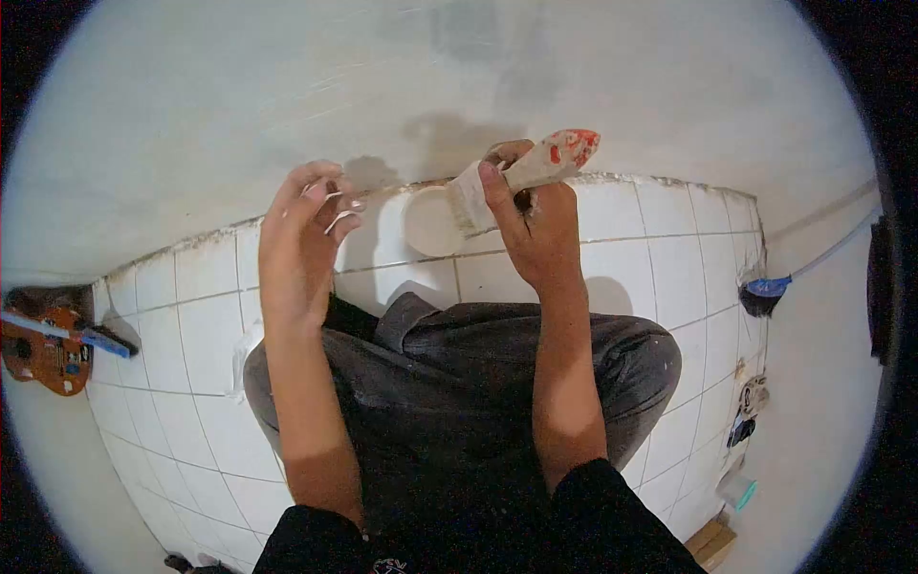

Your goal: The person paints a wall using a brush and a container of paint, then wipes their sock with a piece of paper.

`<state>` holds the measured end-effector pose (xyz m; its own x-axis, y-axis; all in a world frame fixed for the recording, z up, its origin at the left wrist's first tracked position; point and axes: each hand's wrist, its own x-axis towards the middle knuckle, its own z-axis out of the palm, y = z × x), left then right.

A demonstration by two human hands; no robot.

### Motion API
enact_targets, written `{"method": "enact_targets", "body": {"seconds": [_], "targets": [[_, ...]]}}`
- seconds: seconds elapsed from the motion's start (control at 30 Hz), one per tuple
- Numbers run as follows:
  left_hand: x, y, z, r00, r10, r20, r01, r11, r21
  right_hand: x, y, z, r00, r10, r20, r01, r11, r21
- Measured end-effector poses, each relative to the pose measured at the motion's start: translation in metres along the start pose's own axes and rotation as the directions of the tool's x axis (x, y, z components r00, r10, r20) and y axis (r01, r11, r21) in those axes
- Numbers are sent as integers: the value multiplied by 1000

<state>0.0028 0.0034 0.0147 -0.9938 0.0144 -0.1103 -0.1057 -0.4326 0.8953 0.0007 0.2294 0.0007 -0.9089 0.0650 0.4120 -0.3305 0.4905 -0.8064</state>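
Note:
My right hand (540, 225) is closed round a paint brush (550, 161) with a pale, red-spotted handle. Its wide, whitish bristles point down and left, beside a round white container (432, 222) on the tiled floor. My left hand (311, 206) is raised to the left of the container, near the foot of the wall. Its fingers are curled and smeared with white, with small white strips between them; what these are is too small to tell.
A grey-white wall (287, 86) rises ahead of the white tiled floor (206, 335). At the far left are a guitar (57, 359) and a blue-edged broom (107, 342). Another blue broom (765, 292) leans at the right, above a turquoise-edged container (738, 490) and a cardboard box (711, 545).

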Motion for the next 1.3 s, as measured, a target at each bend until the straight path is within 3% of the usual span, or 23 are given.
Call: {"method": "enact_targets", "body": {"seconds": [0.17,0.23,0.3,0.57,0.63,0.67,0.77,1.13,1.3], "targets": [[-2,0,2,1000,3,20,-2,999,-45,-3,8,11,998,-3,56,13,984,-180],[-2,-1,1,998,5,66,-1,999,-51,-2,0,16,998,32,54,-27,996,-89],[-3,3,5,1000,0,31,1,999,-42,-3,6,17,995,56,83,-40,984,-173],[-7,1,4,996,44,78,-37,995,-88,-6,11,28,988,83,132,-57,980,-192],[-7,2,3,997,51,65,-45,995,-92,-5,9,30,987,66,147,-14,944,-330],[-7,3,2,996,56,65,-50,995,-89,-5,5,31,984,113,138,-75,963,-258],[-6,3,-3,995,81,62,-73,989,-128,-6,8,33,988,67,141,-25,960,-280],[-6,6,-7,991,107,84,-96,987,-131,-7,4,35,982,120,143,-69,946,-317],[-3,4,-10,994,101,46,-95,989,-113,-5,2,28,998,50,26,-44,984,-171]]}}
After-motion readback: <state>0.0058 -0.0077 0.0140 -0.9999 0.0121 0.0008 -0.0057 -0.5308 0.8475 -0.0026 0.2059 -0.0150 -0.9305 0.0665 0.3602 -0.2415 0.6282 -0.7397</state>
